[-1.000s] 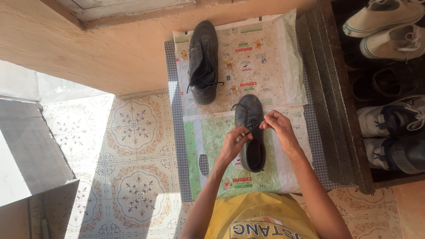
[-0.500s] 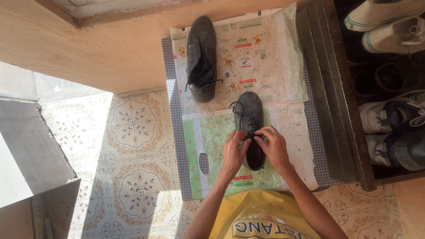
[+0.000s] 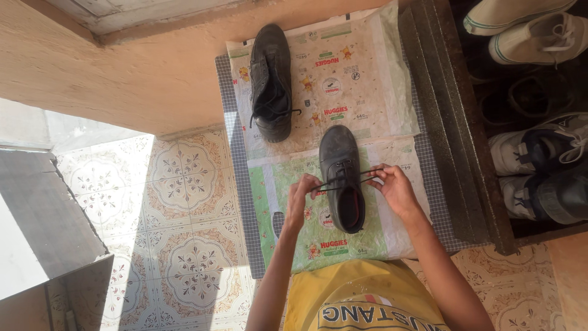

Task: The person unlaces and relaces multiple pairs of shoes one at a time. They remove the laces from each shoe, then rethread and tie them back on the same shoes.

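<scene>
A black lace-up shoe (image 3: 340,160) lies toe-away on a printed plastic wrapper (image 3: 288,214) spread over a checked cloth. My left hand (image 3: 301,197) pinches one end of its black shoelace (image 3: 327,187) on the shoe's left side. My right hand (image 3: 395,187) pinches the other end on the right. The lace is pulled taut sideways across the shoe's opening. A second black shoe (image 3: 269,83) lies farther away to the left, its laces loose.
A dark stone ledge (image 3: 447,122) runs along the right. Beyond it, a low rack holds white sneakers (image 3: 527,30) and dark shoes (image 3: 539,153). Patterned floor tiles (image 3: 184,202) lie at left, a plaster wall (image 3: 122,67) at upper left.
My hands were together over the shoe's opening half a second ago; now they have spread apart to either side, drawing the lace ends outward and taut.
</scene>
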